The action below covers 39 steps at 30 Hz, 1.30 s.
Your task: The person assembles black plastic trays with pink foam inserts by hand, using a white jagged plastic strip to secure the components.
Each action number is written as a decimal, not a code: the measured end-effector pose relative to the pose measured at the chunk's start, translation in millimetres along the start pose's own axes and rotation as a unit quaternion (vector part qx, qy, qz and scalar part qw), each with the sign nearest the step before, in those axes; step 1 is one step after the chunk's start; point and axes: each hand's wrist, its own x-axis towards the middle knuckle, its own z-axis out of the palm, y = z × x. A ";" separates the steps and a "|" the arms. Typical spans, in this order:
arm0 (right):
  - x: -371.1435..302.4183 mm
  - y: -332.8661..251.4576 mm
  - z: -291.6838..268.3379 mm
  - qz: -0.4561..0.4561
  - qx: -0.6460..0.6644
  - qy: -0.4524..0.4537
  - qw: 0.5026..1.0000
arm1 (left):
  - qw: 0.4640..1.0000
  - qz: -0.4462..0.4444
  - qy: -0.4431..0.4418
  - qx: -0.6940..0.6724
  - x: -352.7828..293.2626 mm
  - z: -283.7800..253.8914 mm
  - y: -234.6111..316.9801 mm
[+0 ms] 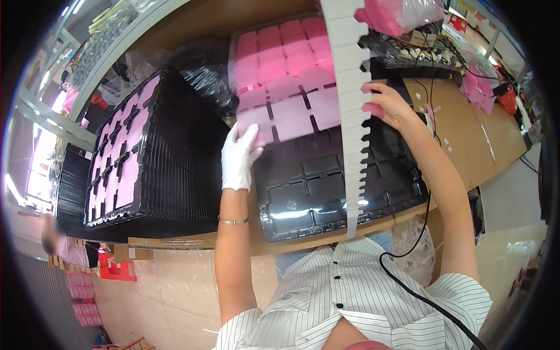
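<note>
While the gloved left hand (238, 158) pinches the near-left corner of a pale pink sheet (291, 121) between thumb and fingers, the bare right hand (392, 106) stands at 3 o'clock, where a white toothed strip (350, 111) covers the sheet's other end and I cannot tell whether those fingers grip. The sheet looks light, thin and floppy, perhaps slick and easily creased at its slots, so the solid corners seem the best hold. Its long axis runs roughly from 8:30 to 2:30, over the far part of a black tray (300, 189) at 6 o'clock; brighter pink sheets (280, 49) lie at 12, and stacked black trays (181, 169) stand at 9 on the desk (484, 137)
</note>
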 end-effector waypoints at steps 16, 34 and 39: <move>-170.0 47.7 -23.1 -0.209 -0.389 0.109 0.891 | 0.876 0.054 0.016 0.479 -145.7 -3.0 -2.6; -141.3 12.6 -42.1 -0.418 -0.585 0.157 0.677 | 0.814 0.220 0.090 0.530 -128.1 -13.3 23.7; -53.0 13.5 14.1 -0.452 -0.542 -0.098 0.701 | 0.767 0.364 -0.113 0.516 -38.7 42.7 16.4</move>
